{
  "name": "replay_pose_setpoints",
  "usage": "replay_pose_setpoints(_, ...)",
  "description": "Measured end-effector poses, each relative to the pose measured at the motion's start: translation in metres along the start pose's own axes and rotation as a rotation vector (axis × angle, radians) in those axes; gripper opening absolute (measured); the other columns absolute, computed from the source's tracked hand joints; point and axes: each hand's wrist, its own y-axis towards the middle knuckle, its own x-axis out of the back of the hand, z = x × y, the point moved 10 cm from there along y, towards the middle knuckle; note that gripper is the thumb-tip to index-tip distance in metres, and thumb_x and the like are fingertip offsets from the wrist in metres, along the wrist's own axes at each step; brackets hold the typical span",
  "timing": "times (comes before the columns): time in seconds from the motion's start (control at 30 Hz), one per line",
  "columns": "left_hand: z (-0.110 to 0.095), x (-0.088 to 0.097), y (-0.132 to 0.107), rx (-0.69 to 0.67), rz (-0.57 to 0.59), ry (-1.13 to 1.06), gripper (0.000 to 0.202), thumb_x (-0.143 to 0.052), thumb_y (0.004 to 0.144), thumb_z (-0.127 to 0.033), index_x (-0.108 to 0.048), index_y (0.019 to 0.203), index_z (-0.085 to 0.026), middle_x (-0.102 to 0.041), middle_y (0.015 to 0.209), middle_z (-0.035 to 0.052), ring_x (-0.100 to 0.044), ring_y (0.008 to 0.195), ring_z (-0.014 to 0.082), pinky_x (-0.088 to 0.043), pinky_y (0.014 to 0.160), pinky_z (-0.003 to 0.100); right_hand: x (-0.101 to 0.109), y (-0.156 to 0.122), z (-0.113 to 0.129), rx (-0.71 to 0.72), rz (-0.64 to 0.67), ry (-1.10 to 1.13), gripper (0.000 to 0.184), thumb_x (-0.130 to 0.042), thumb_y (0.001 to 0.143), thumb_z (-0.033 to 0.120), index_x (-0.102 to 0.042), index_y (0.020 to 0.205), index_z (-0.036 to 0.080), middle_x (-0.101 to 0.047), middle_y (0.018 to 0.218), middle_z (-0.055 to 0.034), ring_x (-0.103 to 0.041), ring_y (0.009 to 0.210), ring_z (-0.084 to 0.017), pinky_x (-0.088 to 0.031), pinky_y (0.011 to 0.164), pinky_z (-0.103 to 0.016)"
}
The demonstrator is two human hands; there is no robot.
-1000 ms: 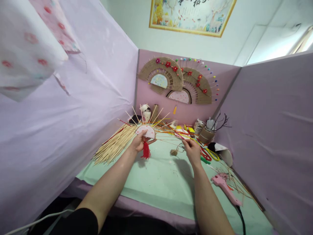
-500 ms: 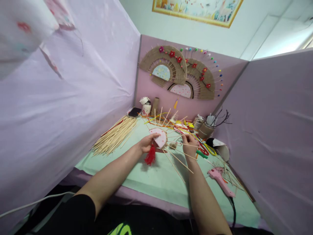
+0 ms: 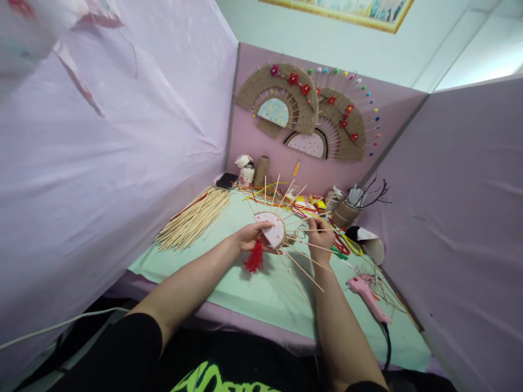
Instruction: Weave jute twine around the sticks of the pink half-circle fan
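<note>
My left hand (image 3: 250, 237) grips a small half-round fan (image 3: 273, 231), its thumb on the pink dotted face. Thin wooden sticks (image 3: 304, 268) spread outward from its curved edge like rays. From its straight side, below my fingers, hangs a red tassel (image 3: 255, 257). My right hand (image 3: 321, 239) is closed in a pinch among the sticks on the right; what lies between its fingertips is too small to make out. Between the two hands, partly behind the sticks, a small brown bundle of twine (image 3: 291, 238) lies on the table.
A pile of wooden sticks (image 3: 195, 220) lies at left, near a black phone (image 3: 226, 180). The pink glue gun (image 3: 369, 298) rests at right beside stick scraps. Behind are coloured pipe cleaners (image 3: 351, 245), a jar (image 3: 246, 173) and a twine cone (image 3: 261, 170). Large fans (image 3: 302, 103) hang on the panel.
The fan and both hands appear slightly further right, while the whole view has shifted a little. The left hand keeps its hold; the right hand stays pinched among the sticks.
</note>
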Motion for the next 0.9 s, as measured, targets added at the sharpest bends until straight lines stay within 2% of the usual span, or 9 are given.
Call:
replay_pose_setpoints(0.17, 0.001, -0.008, 0.0, 0.006, 0.07, 0.007, 0.031, -0.054, 0.082, -0.029, -0.059, 0.105, -0.008, -0.071, 0.097, 0.0191, -0.067, 0.093, 0.0321, -0.046, 0.088, 0.054, 0.001, 0.001, -0.006, -0.015, -0.013, 0.028, 0.04, -0.057, 0.076, 0.052, -0.065, 0.077, 0.013, -0.055, 0.061, -0.0006, -0.046, 0.058, -0.013, -0.037, 0.058, -0.026)
replay_pose_setpoints(0.4, -0.012, 0.01, 0.004, -0.069, -0.054, -0.045, 0.03, -0.053, 0.083, -0.026, -0.059, 0.104, -0.007, -0.072, 0.088, 0.0171, -0.069, 0.086, 0.0302, -0.048, 0.086, 0.051, -0.001, 0.005, -0.025, -0.098, -0.008, 0.082, 0.039, -0.061, 0.073, 0.052, -0.063, 0.073, 0.012, -0.051, 0.058, 0.0018, -0.041, 0.054, -0.011, -0.034, 0.053, -0.025)
replay_pose_setpoints(0.57, -0.04, 0.018, -0.005, -0.192, -0.136, -0.093, 0.03, -0.048, 0.086, -0.025, -0.057, 0.109, -0.008, -0.072, 0.085, 0.0161, -0.07, 0.085, 0.0285, -0.052, 0.08, 0.044, -0.025, 0.001, -0.045, -0.346, 0.18, 0.371, 0.037, -0.072, 0.063, 0.049, -0.06, 0.07, 0.016, -0.049, 0.054, 0.0043, -0.042, 0.048, -0.008, -0.034, 0.047, -0.023)
replay_pose_setpoints(0.7, -0.064, 0.027, -0.015, -0.337, -0.205, -0.16, 0.032, -0.044, 0.089, -0.025, -0.055, 0.114, -0.007, -0.072, 0.082, 0.0141, -0.07, 0.084, 0.0262, -0.055, 0.077, 0.039, -0.048, -0.014, -0.037, -0.539, 0.415, 0.65, 0.034, -0.078, 0.06, 0.043, -0.056, 0.069, 0.018, -0.055, 0.061, 0.0023, -0.046, 0.05, -0.008, -0.038, 0.047, -0.022)
replay_pose_setpoints(0.8, -0.075, 0.035, -0.022, -0.412, -0.266, -0.21, 0.032, -0.044, 0.089, -0.023, -0.053, 0.117, -0.01, -0.072, 0.079, 0.0104, -0.071, 0.079, 0.0245, -0.056, 0.074, 0.038, -0.055, -0.023, -0.027, -0.581, 0.547, 0.718, 0.03, -0.078, 0.062, 0.036, -0.056, 0.071, 0.019, -0.046, 0.053, 0.0059, -0.034, 0.043, -0.005, -0.029, 0.04, -0.018)
replay_pose_setpoints(0.9, -0.079, 0.041, -0.025, -0.441, -0.31, -0.214, 0.031, -0.046, 0.088, -0.022, -0.054, 0.116, -0.011, -0.072, 0.077, 0.0095, -0.071, 0.078, 0.0245, -0.057, 0.071, 0.037, -0.052, -0.022, -0.022, -0.557, 0.571, 0.75, 0.028, -0.077, 0.065, 0.033, -0.054, 0.07, 0.019, -0.035, 0.049, 0.0088, -0.026, 0.042, -0.004, -0.022, 0.038, -0.017)
